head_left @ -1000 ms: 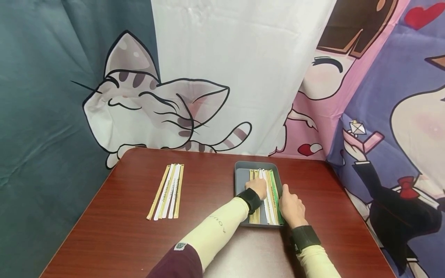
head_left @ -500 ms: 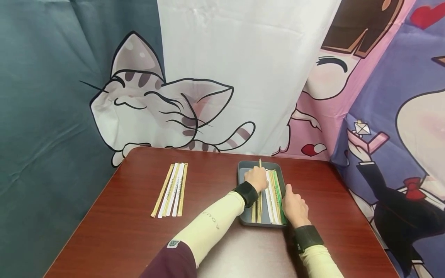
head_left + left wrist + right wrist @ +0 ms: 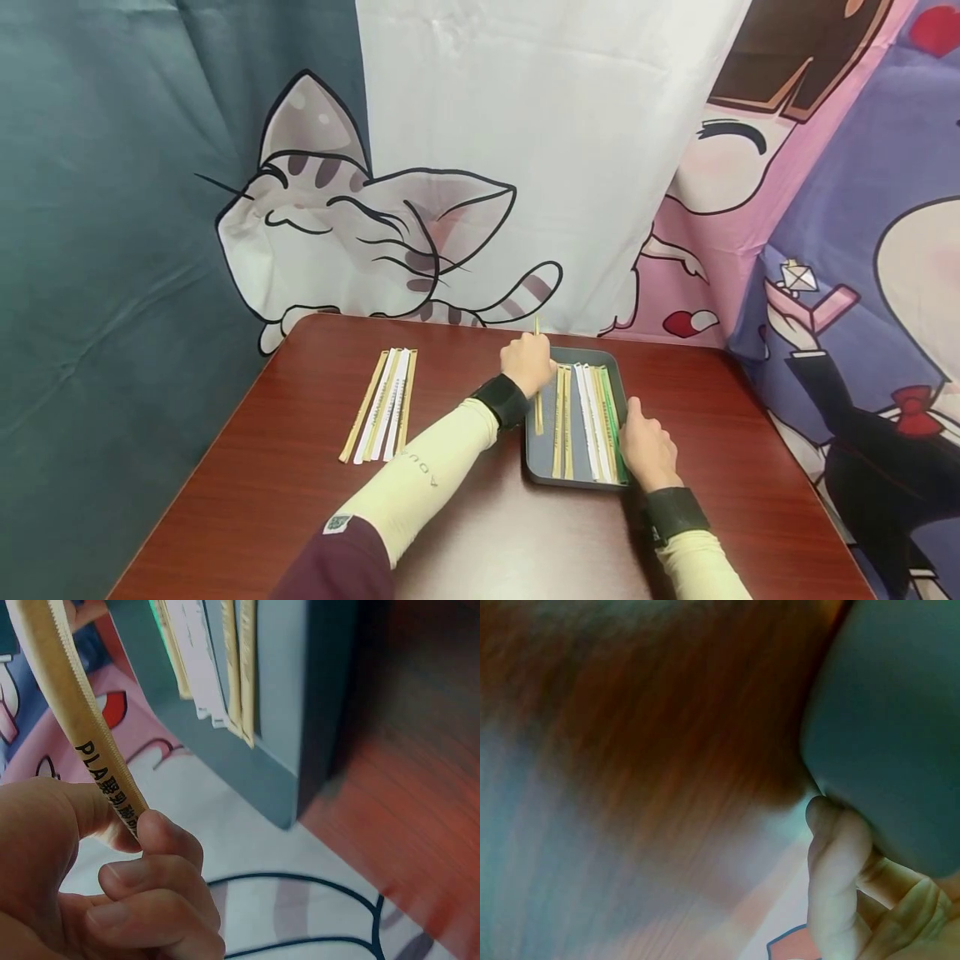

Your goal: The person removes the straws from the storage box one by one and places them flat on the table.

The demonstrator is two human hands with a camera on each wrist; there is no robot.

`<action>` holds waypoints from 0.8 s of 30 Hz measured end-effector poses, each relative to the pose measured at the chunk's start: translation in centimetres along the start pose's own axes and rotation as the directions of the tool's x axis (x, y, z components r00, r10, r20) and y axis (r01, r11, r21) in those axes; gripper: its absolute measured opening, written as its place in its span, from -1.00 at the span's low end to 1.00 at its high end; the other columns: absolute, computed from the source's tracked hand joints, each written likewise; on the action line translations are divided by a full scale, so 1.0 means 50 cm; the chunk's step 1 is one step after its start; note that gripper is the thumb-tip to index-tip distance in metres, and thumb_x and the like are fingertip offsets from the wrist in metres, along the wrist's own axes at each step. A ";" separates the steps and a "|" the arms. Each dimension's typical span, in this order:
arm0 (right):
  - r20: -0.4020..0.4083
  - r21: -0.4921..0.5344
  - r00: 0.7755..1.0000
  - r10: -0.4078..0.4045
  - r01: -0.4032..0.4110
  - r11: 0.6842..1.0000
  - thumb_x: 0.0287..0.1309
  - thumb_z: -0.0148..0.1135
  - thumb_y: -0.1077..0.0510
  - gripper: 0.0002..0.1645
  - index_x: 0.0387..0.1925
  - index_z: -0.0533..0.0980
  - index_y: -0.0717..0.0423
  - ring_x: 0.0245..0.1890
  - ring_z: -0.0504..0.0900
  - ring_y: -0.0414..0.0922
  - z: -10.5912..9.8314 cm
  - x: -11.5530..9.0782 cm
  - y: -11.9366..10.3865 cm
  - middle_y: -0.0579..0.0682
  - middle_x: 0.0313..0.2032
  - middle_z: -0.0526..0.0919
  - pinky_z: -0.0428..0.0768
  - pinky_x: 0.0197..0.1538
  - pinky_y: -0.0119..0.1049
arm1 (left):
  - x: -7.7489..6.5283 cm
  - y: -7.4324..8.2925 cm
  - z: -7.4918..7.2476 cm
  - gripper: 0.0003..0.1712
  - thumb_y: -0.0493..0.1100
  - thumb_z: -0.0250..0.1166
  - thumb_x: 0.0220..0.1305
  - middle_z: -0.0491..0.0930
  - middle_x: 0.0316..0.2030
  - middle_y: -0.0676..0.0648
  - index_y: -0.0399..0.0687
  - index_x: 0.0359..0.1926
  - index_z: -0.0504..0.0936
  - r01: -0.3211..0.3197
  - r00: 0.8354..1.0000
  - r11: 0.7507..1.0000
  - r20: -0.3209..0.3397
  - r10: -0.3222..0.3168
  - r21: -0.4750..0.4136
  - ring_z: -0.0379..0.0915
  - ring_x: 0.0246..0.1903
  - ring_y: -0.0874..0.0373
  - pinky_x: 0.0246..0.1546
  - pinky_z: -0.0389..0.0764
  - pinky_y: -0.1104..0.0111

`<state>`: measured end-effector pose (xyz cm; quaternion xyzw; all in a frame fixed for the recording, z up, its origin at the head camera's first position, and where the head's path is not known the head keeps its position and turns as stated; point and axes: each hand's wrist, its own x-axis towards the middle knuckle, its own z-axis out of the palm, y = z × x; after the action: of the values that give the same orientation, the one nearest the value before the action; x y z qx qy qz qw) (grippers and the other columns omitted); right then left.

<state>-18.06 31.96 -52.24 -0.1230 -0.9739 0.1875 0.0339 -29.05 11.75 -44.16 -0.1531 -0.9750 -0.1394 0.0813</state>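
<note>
My left hand (image 3: 527,364) pinches a brown paper-wrapped straw (image 3: 82,712) between thumb and fingertips, over the left side of the grey tray (image 3: 543,462). Black print starting with "PLA" shows on its wrapper in the left wrist view. Inside the tray, two more brown-wrapped straws (image 3: 562,425) lie side by side; to their right are white-wrapped straws (image 3: 591,425), another brown one and a green one (image 3: 609,400). At the tray's right wall, my right hand (image 3: 651,450) grips the edge, its curled fingers (image 3: 840,855) against the tray's outside in the right wrist view.
On the left of the reddish-brown table (image 3: 247,500) lies a fanned group of brown and white wrapped straws (image 3: 382,404). A cloth backdrop (image 3: 450,100) with a cartoon cat hangs right behind the table's far edge.
My left hand has lifted the brown straw from beside the other straws and moved left with it to the tray's left side. My right hand stays on the tray. The head view has shifted slightly.
</note>
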 end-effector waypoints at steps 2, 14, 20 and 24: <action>0.001 -0.004 1.000 -0.002 0.002 1.000 0.39 0.00 0.24 -0.80 -0.03 0.24 0.12 -0.55 0.56 0.15 0.000 -0.001 0.002 0.21 -0.51 0.53 0.43 -0.55 0.02 | -0.001 -0.014 -0.009 -0.82 -0.07 0.36 0.27 0.72 -0.31 -0.14 -0.10 -0.30 0.70 -0.003 1.000 1.000 -0.004 0.003 -0.003 0.70 -0.38 -0.03 -0.43 0.67 0.12; 0.006 0.014 1.000 -0.010 0.009 1.000 0.39 -0.01 0.24 -0.83 -0.06 0.24 0.12 -0.55 0.54 0.13 -0.002 -0.005 0.003 0.18 -0.52 0.51 0.42 -0.53 0.00 | -0.003 -0.087 -0.049 -0.79 -0.14 0.29 0.23 0.65 -0.41 -0.14 -0.07 -0.53 0.57 -0.005 0.999 1.000 -0.044 0.004 -0.014 0.63 -0.49 -0.01 -0.53 0.62 0.13; 0.006 0.020 1.000 -0.010 0.010 1.000 0.38 -0.01 0.24 -0.83 -0.07 0.24 0.11 -0.55 0.53 0.12 -0.001 -0.004 0.003 0.18 -0.52 0.50 0.41 -0.53 0.00 | -0.005 -0.116 -0.056 -0.83 -0.12 0.30 0.24 0.69 -0.32 -0.18 -0.13 -0.39 0.68 0.025 1.000 1.000 -0.012 -0.025 0.006 0.68 -0.40 -0.08 -0.45 0.66 0.08; 0.006 0.018 1.000 -0.008 0.008 1.000 0.38 -0.01 0.24 -0.82 -0.06 0.24 0.12 -0.54 0.54 0.14 -0.003 -0.004 0.002 0.20 -0.51 0.52 0.41 -0.53 0.01 | -0.008 -0.133 -0.055 -0.82 -0.12 0.32 0.23 0.68 -0.31 -0.19 -0.17 -0.30 0.72 0.048 0.999 0.999 -0.011 -0.047 0.015 0.69 -0.37 -0.11 -0.43 0.66 0.06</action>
<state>-17.83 32.06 -52.17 -0.1182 -0.9728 0.1964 0.0330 -30.49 4.75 -43.25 -0.1286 -0.9789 -0.1346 0.0842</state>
